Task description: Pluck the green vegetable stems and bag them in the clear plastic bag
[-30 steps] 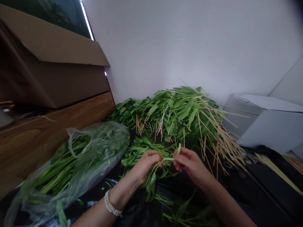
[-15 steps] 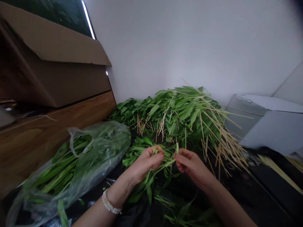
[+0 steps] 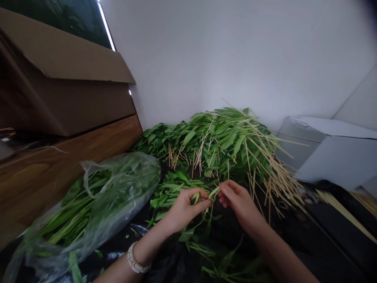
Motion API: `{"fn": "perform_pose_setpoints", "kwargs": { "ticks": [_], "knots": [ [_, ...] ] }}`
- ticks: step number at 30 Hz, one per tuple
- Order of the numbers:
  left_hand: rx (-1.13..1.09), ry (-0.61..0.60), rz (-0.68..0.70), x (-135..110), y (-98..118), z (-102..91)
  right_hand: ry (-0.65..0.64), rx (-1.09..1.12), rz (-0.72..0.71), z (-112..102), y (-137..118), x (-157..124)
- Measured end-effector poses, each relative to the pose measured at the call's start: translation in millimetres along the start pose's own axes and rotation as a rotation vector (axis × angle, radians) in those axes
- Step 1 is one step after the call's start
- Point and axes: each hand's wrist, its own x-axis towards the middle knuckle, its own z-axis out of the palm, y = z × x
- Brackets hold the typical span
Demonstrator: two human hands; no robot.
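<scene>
My left hand, with a pearl bracelet on its wrist, is closed round a small bunch of green leafy stems whose leaves hang below it. Close beside it, my right hand pinches the pale stem end of that bunch between thumb and fingers. Just behind both hands rises a big heap of skewered greens, its thin bamboo sticks pointing towards me and to the right.
A clear plastic bag of leafy greens lies at the left on black sheeting. A brown cardboard box rests on a wooden ledge. A grey box stands at right, with loose skewers nearby.
Both hands have drawn closer together and moved slightly forward; the stem end now lies lower between them, and the hanging leaves have shifted under the left hand.
</scene>
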Motion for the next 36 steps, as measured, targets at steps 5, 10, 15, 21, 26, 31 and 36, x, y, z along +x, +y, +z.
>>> {"fn": "perform_pose_setpoints", "kwargs": {
  "ticks": [5,10,15,21,26,31,36],
  "knots": [
    [-0.109,-0.053,-0.056,1,1,-3.7,-0.081,-0.072,-0.038,0,-9,-3],
    [-0.091,-0.062,-0.05,1,-2,-1.5,-0.161,-0.179,-0.073,6,-10,-5],
    [-0.011,-0.046,-0.06,2,-4,0.6,-0.18,-0.367,-0.135,7,-5,-7],
    [-0.009,-0.164,-0.053,-2,-2,-0.3,-0.219,-0.445,-0.127,6,-5,-10],
    [-0.169,-0.281,-0.103,-4,4,-6.8,-0.335,-0.147,-0.021,5,-8,-10],
    [-0.359,-0.296,-0.155,-5,2,-8.1,-0.386,0.187,0.11,12,-2,-14],
    [-0.668,-0.313,-0.222,-8,-1,-6.2,-0.415,0.411,0.14,17,-2,-17]
  ]
}}
